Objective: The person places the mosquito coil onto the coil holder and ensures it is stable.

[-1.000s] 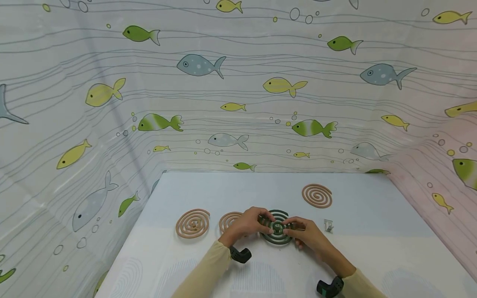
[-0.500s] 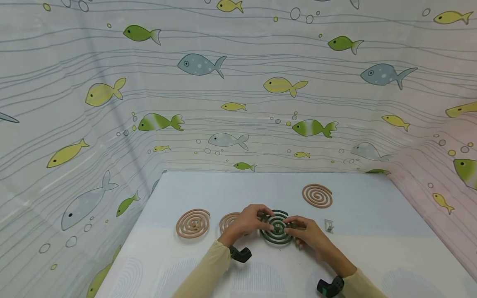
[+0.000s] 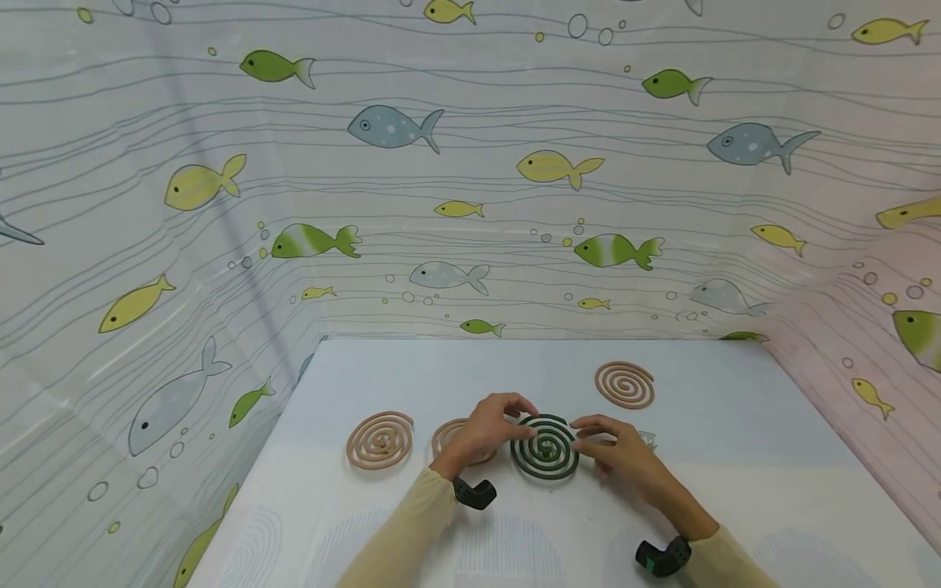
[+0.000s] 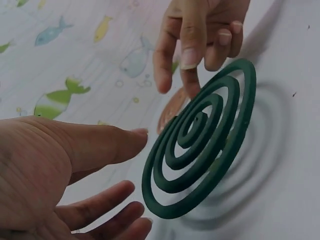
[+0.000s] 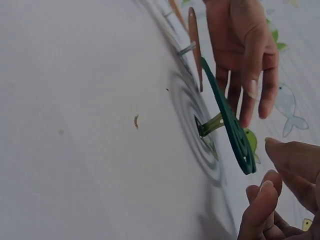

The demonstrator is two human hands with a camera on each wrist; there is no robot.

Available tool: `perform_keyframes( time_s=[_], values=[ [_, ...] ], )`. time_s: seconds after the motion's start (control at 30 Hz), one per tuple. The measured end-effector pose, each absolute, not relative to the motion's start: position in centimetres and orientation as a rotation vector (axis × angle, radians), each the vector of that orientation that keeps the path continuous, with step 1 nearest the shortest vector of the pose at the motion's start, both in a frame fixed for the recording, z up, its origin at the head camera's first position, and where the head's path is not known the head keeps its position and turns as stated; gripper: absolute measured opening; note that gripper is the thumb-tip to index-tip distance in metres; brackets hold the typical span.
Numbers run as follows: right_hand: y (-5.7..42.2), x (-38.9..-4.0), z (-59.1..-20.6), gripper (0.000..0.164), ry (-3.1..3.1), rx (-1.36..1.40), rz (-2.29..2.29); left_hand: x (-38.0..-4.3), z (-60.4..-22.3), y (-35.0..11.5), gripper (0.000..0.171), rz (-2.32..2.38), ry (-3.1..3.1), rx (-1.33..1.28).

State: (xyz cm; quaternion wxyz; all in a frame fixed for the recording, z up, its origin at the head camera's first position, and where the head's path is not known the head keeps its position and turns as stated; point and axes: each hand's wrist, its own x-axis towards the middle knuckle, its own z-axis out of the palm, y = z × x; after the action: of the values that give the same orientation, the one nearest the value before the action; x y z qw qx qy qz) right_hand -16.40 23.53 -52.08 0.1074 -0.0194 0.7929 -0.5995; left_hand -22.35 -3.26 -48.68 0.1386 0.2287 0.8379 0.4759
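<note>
Fingers (image 4: 97, 201) (left hand (image 3: 483, 426), right hand (image 3: 625, 455)) withdrawn from green coil (image 3: 546, 450).

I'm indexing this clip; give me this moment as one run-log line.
green coil: raised on small stand; left hand: beside coil, holding nothing; right hand: opposite side, holding nothing; far-right brown coil: untouched

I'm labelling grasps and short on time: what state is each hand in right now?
Left hand: open, holding nothing, beside the green mosquito coil.
Right hand: open, holding nothing, on the coil's other side.
</note>
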Motion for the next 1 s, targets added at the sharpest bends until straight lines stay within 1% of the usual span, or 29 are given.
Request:
perform_keyframes(
  time_s=[0.1, 0.33, 0.5, 0.8, 1.0],
  values=[
    [24.1, -16.6, -51.9, 0.043, 2.349, -0.039, -1.765, -22.5, -48.3, -2.9, 0.025, 1.405, 2.413, 0.664],
    [25.2, -16.7, -51.3, 0.047, 2.339, -0.025, -1.819, -23.2, -47.8, -1.4, 0.027, 1.389, 2.404, 0.721],
    [26.0, -16.8, -51.0, 0.049, 2.364, -0.015, -1.845, -23.7, -47.4, -0.2, 0.024, 1.364, 2.422, 0.771],
    [27.5, -16.9, -50.4, 0.052, 2.393, 0.027, -1.887, -24.1, -46.9, 2.6, 0.021, 1.444, 2.321, 0.769],
    [28.4, -17.1, -49.6, 0.053, 2.411, 0.055, -1.903, -24.4, -46.2, 4.6, 0.023, 1.470, 2.295, 0.738]
  ],
)
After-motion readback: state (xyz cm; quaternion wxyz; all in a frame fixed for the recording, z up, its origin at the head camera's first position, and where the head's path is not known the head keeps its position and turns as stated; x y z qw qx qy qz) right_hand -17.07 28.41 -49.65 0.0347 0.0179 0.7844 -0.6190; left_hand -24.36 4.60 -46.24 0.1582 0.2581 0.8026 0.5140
